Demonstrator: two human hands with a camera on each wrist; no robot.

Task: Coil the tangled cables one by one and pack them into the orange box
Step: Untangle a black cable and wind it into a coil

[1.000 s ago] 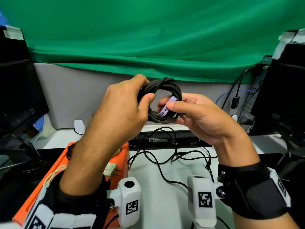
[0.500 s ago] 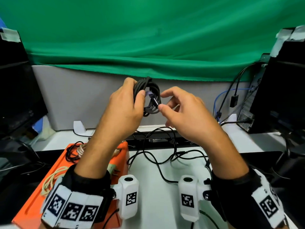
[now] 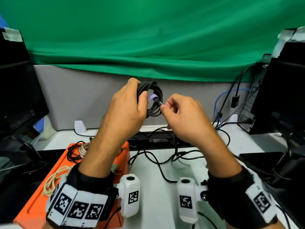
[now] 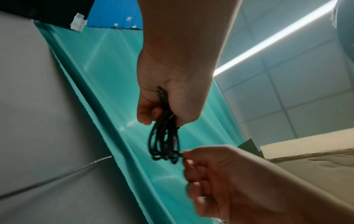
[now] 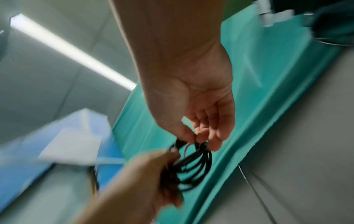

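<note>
My left hand [image 3: 140,91] grips a coiled black cable [image 3: 154,111] and holds it up in front of the green cloth. A lilac strap [image 3: 152,97] shows inside the coil. My right hand [image 3: 162,106] pinches the cable's loose end at the coil's right side. In the left wrist view the coil [image 4: 164,144] hangs from my left hand's curled fingers. The orange box [image 3: 33,204] lies at the lower left. It holds a black cable [image 3: 72,152], a braided one [image 3: 83,150] and a cream one [image 3: 54,179]. Another loose black cable [image 3: 158,156] sprawls on the white table.
Dark monitors [image 3: 14,90] stand at the left, and a black computer tower [image 3: 280,90] with plugged-in cables stands at the right. A grey partition [image 3: 74,100] under the green cloth [image 3: 148,38] closes off the back. A black bar [image 3: 158,138] lies behind the loose cable.
The coil has turned edge-on and back in my left hand. My right hand let go of the lilac strap and now pinches the cable's end. Both hands sit a little lower.
</note>
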